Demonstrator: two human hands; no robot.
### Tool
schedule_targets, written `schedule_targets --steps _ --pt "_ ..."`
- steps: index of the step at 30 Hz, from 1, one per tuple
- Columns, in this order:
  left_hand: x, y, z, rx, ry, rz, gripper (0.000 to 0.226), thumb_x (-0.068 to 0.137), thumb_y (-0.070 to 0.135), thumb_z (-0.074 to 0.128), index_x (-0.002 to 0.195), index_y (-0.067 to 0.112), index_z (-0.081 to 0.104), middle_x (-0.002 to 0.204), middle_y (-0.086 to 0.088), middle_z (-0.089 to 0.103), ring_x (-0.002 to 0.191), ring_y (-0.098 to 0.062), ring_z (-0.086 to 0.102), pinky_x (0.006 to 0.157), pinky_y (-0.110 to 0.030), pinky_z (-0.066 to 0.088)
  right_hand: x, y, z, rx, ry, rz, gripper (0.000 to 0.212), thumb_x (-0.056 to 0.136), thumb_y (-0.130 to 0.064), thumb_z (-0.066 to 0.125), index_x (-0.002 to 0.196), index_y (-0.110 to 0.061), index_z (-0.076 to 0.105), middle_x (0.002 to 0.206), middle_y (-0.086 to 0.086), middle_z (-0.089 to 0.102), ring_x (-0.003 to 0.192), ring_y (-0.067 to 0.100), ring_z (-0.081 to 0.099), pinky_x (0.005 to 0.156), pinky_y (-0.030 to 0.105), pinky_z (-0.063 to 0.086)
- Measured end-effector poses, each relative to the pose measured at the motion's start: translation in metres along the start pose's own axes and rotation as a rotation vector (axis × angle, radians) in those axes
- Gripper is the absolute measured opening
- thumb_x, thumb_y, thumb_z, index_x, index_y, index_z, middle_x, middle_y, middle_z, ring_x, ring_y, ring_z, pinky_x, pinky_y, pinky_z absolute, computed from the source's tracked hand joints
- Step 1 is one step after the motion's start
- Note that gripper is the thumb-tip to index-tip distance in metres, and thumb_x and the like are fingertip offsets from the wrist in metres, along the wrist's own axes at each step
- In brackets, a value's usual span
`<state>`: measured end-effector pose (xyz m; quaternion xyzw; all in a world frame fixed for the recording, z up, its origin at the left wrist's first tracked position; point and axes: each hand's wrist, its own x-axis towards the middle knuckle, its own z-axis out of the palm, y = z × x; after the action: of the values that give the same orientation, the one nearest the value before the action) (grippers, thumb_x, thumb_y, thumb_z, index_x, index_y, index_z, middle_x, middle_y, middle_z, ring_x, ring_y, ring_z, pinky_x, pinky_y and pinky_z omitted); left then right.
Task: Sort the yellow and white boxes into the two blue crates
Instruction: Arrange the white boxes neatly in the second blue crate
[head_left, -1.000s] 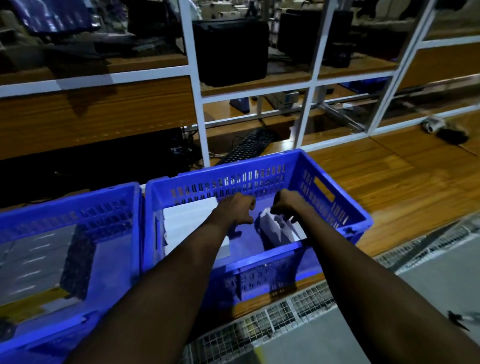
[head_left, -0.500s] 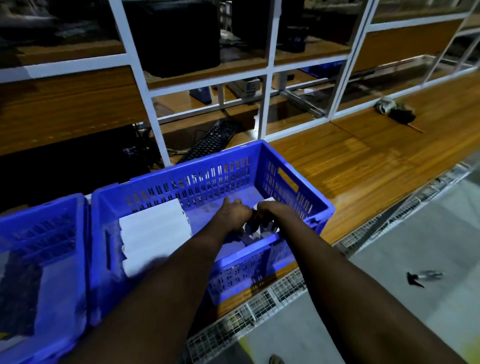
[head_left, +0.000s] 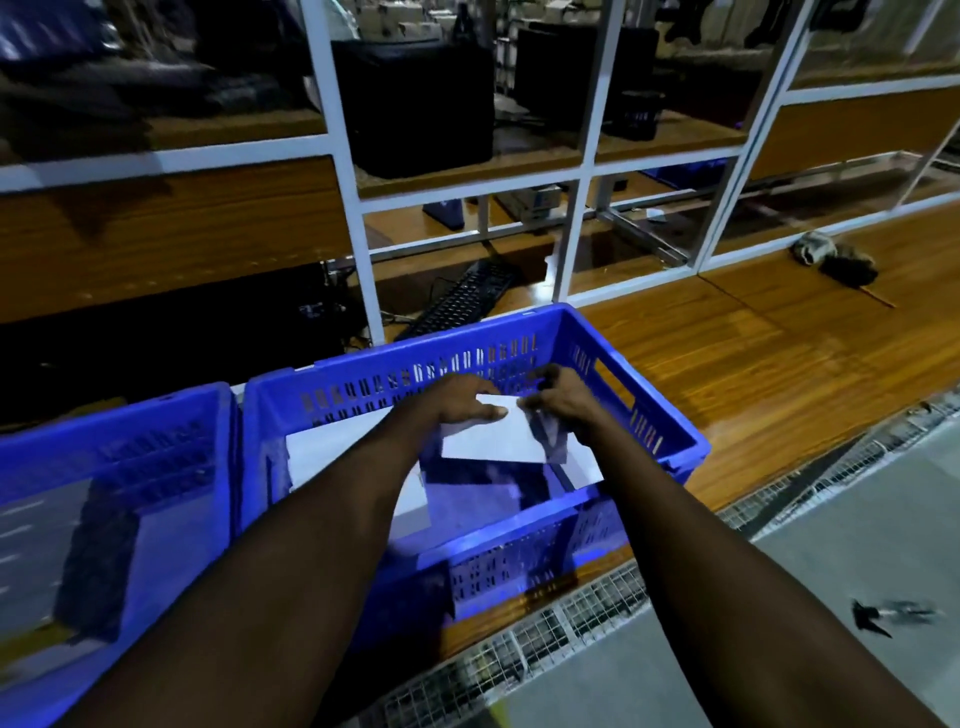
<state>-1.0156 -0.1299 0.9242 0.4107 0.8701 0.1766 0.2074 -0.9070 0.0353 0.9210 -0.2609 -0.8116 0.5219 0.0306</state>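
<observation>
Both hands holding white box (head_left: 488, 439) inside right crate (head_left: 415, 353), toward 1 o'clock corner. Left hand (head_left: 460, 402) grip wrapping far edge, right hand (head_left: 563, 410) pinching right end. Box likely light, stiff, smooth; gripping opposite ends looking safest. White stack (head_left: 322, 452) lying at 9 o'clock.

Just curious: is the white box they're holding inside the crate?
Inside: left hand and right hand hold the white box within the right blue crate.
</observation>
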Motion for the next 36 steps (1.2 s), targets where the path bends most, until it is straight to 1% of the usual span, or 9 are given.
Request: schedule_targets --steps 4,6,9,12,15,20,27,31,36 --pt "-0.014 -0.012 -0.017 -0.216 0.033 -0.023 0.031 0.096 0.034 0.057 0.109 0.008 0.069 0.108 -0.007 0.067 0.105 -0.021 0.061 0.082 -0.027 0.041 -0.003 -0.015 0.011 0.371 0.109 0.000 0.021 0.081 -0.002 0.074 0.100 -0.003 0.065 0.083 0.012 0.067 0.076 0.025 0.065 0.062 0.026 0.053" --pt "-0.025 -0.015 -0.025 -0.276 0.046 -0.049 0.023 0.097 0.027 0.056 0.100 0.008 0.068 0.097 -0.005 0.063 0.093 -0.017 0.056 0.078 -0.026 0.040 -0.006 -0.017 0.012 0.416 0.074 -0.001 0.008 0.088 -0.005 0.067 0.093 0.000 0.064 0.070 0.012 0.059 0.059 0.022 0.054 0.049 0.024 0.043" --pt "-0.039 -0.024 -0.033 -0.307 0.050 -0.067 0.018 0.097 0.022 0.057 0.095 0.006 0.066 0.093 -0.010 0.061 0.085 -0.016 0.052 0.074 -0.027 0.041 -0.012 -0.020 0.013 0.397 -0.048 -0.029 0.013 0.090 -0.010 0.066 0.090 0.001 0.062 0.059 0.012 0.051 0.045 0.021 0.047 0.040 0.024 0.035" --pt "-0.053 -0.033 -0.039 -0.258 0.042 -0.050 0.028 0.095 0.022 0.061 0.110 0.000 0.068 0.106 -0.014 0.067 0.093 -0.017 0.057 0.085 -0.032 0.047 -0.016 -0.022 0.016 0.397 -0.191 -0.035 0.018 0.084 -0.007 0.073 0.100 -0.003 0.065 0.081 0.011 0.067 0.069 0.020 0.065 0.053 0.028 0.053" --pt "-0.068 -0.044 -0.038 -0.229 0.033 -0.061 0.026 0.089 0.028 0.068 0.106 0.009 0.070 0.104 -0.009 0.069 0.094 -0.017 0.061 0.087 -0.033 0.048 -0.016 -0.022 0.024 0.192 -0.316 -0.089 0.025 0.081 -0.007 0.076 0.104 -0.003 0.068 0.093 0.014 0.070 0.082 0.024 0.066 0.071 0.038 0.054" --pt "-0.090 -0.054 -0.030 -0.214 -0.022 -0.131 0.034 0.086 0.028 0.072 0.114 0.009 0.066 0.107 -0.007 0.064 0.097 -0.020 0.059 0.082 -0.028 0.045 -0.017 -0.034 0.036 -0.223 -0.502 -0.165 0.020 0.079 -0.016 0.079 0.098 -0.013 0.075 0.086 0.007 0.071 0.077 0.018 0.064 0.065 0.032 0.055" --pt "-0.115 -0.062 -0.023 -0.145 -0.226 -0.312 0.052 0.084 0.034 0.073 0.128 0.010 0.058 0.127 -0.010 0.056 0.117 -0.028 0.054 0.095 -0.034 0.042 -0.028 -0.052 0.062 -0.402 -0.711 -0.105 0.026 0.081 -0.014 0.078 0.105 -0.009 0.068 0.093 0.007 0.066 0.081 0.020 0.062 0.064 0.037 0.059" --pt "-0.122 -0.071 -0.014 -0.028 -0.338 -0.354 0.033 0.075 0.036 0.082 0.091 0.019 0.058 0.091 -0.001 0.055 0.082 -0.023 0.050 0.075 -0.032 0.041 -0.036 -0.055 0.095 -0.506 -0.764 -0.126 0.024 0.075 -0.007 0.082 0.085 -0.015 0.061 0.082 0.005 0.063 0.072 0.022 0.062 0.058 0.038 0.058" --pt "-0.134 -0.075 0.001 0.076 -0.349 -0.401 0.043 0.062 0.029 0.090 0.061 0.021 0.048 0.061 0.006 0.051 0.060 -0.018 0.045 0.064 -0.028 0.040 -0.043 -0.047 0.133 -0.658 -0.765 -0.168 0.040 0.066 -0.004 0.088 0.072 -0.019 0.051 0.069 0.008 0.057 0.056 0.020 0.052 0.050 0.029 0.050"
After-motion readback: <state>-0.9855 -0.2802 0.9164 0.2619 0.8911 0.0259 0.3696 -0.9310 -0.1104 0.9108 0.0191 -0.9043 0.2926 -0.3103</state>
